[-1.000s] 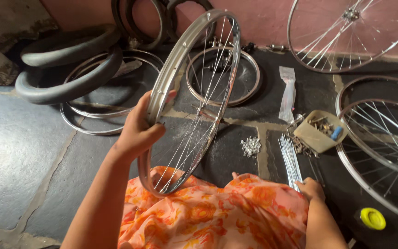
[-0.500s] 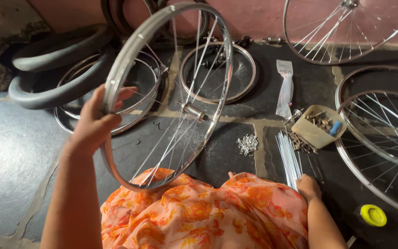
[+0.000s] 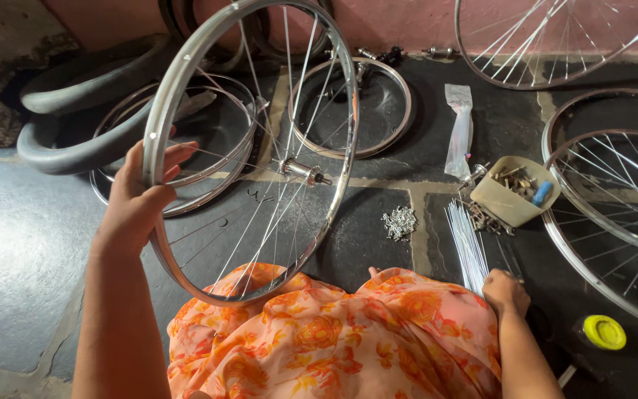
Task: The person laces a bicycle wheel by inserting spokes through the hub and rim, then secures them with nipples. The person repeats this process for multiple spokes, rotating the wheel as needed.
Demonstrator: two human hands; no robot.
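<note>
Down on the dark stone floor (image 3: 31, 251), the left hand (image 3: 138, 199) grips the rim of a spoked bicycle wheel (image 3: 252, 148), fingers curled around the metal on its left side and thumb pressed along it. The wheel stands tilted, its lower edge resting on the orange flowered cloth (image 3: 334, 336) over the person's lap, its top reaching toward the pink wall (image 3: 407, 22). The hub (image 3: 300, 171) sits at the middle with thin spokes fanning out to the rim.

The right hand (image 3: 505, 292) is lowered to the floor at the near end of a bundle of loose spokes (image 3: 467, 240), fingers bent down onto them; whether they actually pinch a spoke cannot be told from this angle.

Just beyond the bundle stands a beige plastic tub (image 3: 511, 196) holding small metal parts and a blue piece. A small pile of silver nipples (image 3: 399, 222) lies between the wheel and the bundle. A clear plastic bag (image 3: 459, 129) lies past the tub. A yellow cap (image 3: 603, 332) sits near the floor's right edge.

Bare rims (image 3: 367, 103) lie flat behind the held wheel, black tyres (image 3: 75, 111) are heaped at the far left corner, and more spoked wheels (image 3: 614, 207) lie on the right side.
</note>
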